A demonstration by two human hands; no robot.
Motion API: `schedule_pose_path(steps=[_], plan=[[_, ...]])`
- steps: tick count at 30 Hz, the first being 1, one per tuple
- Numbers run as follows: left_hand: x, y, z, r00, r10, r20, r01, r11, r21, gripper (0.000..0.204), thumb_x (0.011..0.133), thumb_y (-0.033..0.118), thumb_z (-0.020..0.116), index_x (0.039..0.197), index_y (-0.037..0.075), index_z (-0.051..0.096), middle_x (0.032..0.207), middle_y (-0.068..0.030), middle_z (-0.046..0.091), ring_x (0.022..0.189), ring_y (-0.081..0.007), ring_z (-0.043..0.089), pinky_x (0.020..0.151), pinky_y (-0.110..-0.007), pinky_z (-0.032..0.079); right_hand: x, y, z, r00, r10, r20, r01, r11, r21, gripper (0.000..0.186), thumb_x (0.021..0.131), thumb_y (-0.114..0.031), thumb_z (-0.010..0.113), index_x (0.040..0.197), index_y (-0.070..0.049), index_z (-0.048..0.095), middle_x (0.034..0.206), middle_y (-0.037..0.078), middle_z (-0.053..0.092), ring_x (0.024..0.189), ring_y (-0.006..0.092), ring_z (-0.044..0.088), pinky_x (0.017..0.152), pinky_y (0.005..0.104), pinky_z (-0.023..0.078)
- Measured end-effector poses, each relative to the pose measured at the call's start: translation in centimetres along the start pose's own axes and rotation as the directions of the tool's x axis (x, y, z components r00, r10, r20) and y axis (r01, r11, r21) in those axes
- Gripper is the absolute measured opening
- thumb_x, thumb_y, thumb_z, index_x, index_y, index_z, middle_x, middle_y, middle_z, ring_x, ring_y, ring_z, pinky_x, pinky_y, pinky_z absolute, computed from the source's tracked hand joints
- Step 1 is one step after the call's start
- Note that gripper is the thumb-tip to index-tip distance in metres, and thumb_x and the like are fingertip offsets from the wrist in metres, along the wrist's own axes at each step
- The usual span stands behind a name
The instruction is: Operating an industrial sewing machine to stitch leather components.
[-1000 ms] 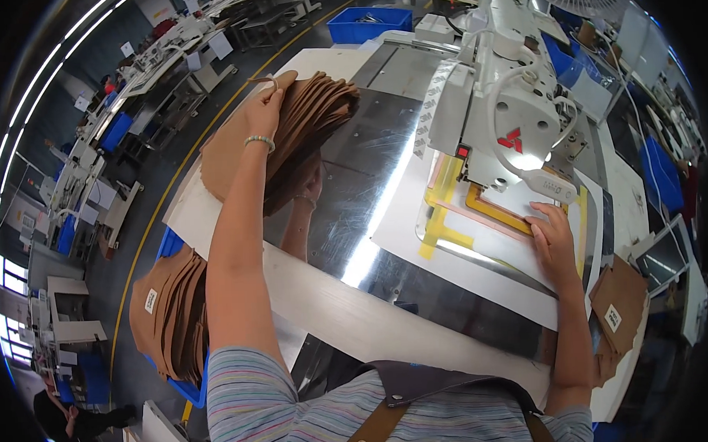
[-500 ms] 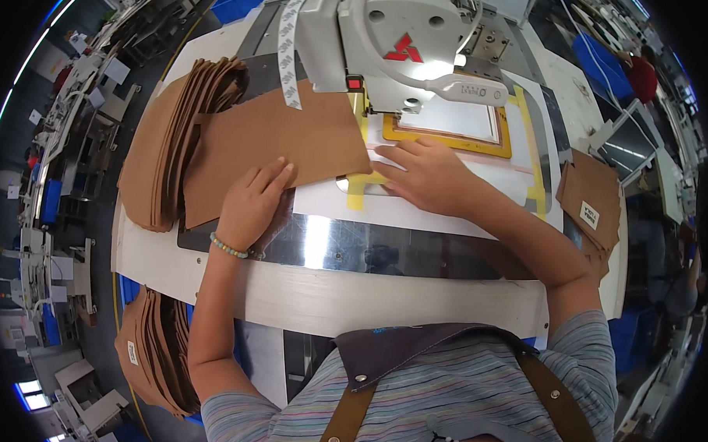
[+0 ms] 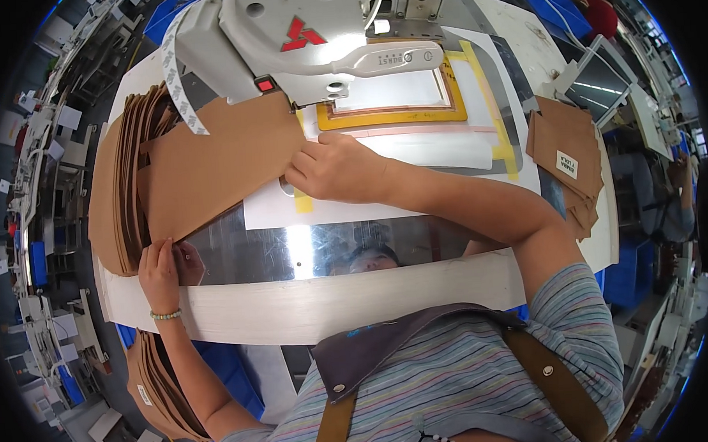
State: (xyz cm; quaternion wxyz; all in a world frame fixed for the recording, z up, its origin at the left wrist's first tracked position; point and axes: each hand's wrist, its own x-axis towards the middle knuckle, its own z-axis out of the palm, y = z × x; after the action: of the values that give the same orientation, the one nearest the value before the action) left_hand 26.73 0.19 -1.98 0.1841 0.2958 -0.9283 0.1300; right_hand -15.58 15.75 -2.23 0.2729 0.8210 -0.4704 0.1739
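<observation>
A flat brown fabric-like panel point(image 3: 219, 155) lies slantwise at the left of the machine bed, partly over a thick stack of brown panels point(image 3: 115, 190). My left hand point(image 3: 159, 271) is closed at the panel's near left corner, fingertips pinched on its edge. My right hand point(image 3: 340, 168) has its fingers curled onto the panel's right end, above the white sheet point(image 3: 272, 212). Over the panel's far edge stands a white sewing machine head point(image 3: 285, 48). A yellow-edged frame point(image 3: 393, 118) sits beneath it, to the right of the panel.
Smaller brown pieces point(image 3: 554, 132) with a white label lie at the table's right side. More brown panels point(image 3: 161, 391) hang below the left edge. A shiny metal plate point(image 3: 254, 252) borders the pale table front point(image 3: 294, 301). A tape strip point(image 3: 179, 87) dangles from the machine.
My left hand has slid from the panel's middle to its near left corner. My right hand has moved onto the panel's right end and closed. The whole view has shifted.
</observation>
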Motion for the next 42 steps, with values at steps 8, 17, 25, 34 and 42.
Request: schedule_pose_path(steps=[8, 17, 25, 34, 42], plan=[[5.7, 0.7, 2.4, 0.994, 0.109, -0.011, -0.110, 0.992, -0.058, 0.033, 0.088, -0.007, 0.068, 0.120, -0.001, 0.075, 0.108, -0.0113, 0.071, 0.100, -0.0310, 0.069, 0.087, -0.042, 0.058, -2.6, 2.0, -1.8, 0.996, 0.072, 0.043, -0.070, 0.997, -0.042, 0.009, 0.079, -0.014, 0.075, 0.084, -0.013, 0.067, 0.087, 0.000, 0.061, 0.089, 0.0149, 0.064, 0.064, 0.0272, 0.049], [10.4, 2.9, 4.5, 0.982, 0.186, -0.035, -0.189, 0.976, -0.106, 0.036, 0.087, -0.008, 0.069, 0.121, 0.000, 0.076, 0.113, -0.0114, 0.071, 0.100, -0.0310, 0.068, 0.088, -0.041, 0.058, -6.4, 4.4, -4.1, 0.994, 0.100, 0.032, -0.099, 0.994, -0.039, 0.010, 0.078, -0.014, 0.074, 0.083, -0.013, 0.066, 0.086, 0.000, 0.059, 0.086, 0.0151, 0.062, 0.066, 0.0266, 0.049], [8.9, 1.2, 4.5, 0.992, 0.089, -0.090, -0.095, 0.993, -0.065, 0.032, 0.089, -0.006, 0.070, 0.120, 0.001, 0.076, 0.108, -0.0124, 0.071, 0.099, -0.0303, 0.069, 0.085, -0.041, 0.058, -4.8, 3.3, -2.7, 0.997, 0.073, -0.024, -0.074, 0.996, -0.050, 0.011, 0.082, -0.017, 0.073, 0.080, -0.012, 0.064, 0.082, 0.000, 0.059, 0.087, 0.0162, 0.062, 0.065, 0.0281, 0.049], [9.9, 2.1, 4.6, 0.989, 0.104, -0.107, -0.121, 0.978, -0.168, 0.018, 0.090, -0.004, 0.071, 0.108, 0.000, 0.074, 0.102, -0.0128, 0.071, 0.095, -0.0330, 0.068, 0.083, -0.043, 0.057, -6.5, 4.8, -4.7, 0.997, 0.079, 0.021, -0.077, 0.993, -0.092, 0.007, 0.081, -0.013, 0.073, 0.079, -0.012, 0.066, 0.089, 0.000, 0.061, 0.094, 0.0173, 0.062, 0.073, 0.0300, 0.056], [15.1, 8.2, 5.6, 0.961, 0.223, -0.164, -0.260, 0.930, -0.259, 0.021, 0.086, -0.006, 0.073, 0.106, 0.000, 0.076, 0.098, -0.0116, 0.069, 0.091, -0.0311, 0.067, 0.079, -0.042, 0.056, -13.0, 7.4, -8.9, 0.961, 0.259, 0.092, -0.253, 0.965, -0.072, 0.012, 0.076, -0.009, 0.072, 0.088, -0.007, 0.067, 0.095, 0.002, 0.064, 0.095, 0.0191, 0.066, 0.072, 0.0330, 0.057]])
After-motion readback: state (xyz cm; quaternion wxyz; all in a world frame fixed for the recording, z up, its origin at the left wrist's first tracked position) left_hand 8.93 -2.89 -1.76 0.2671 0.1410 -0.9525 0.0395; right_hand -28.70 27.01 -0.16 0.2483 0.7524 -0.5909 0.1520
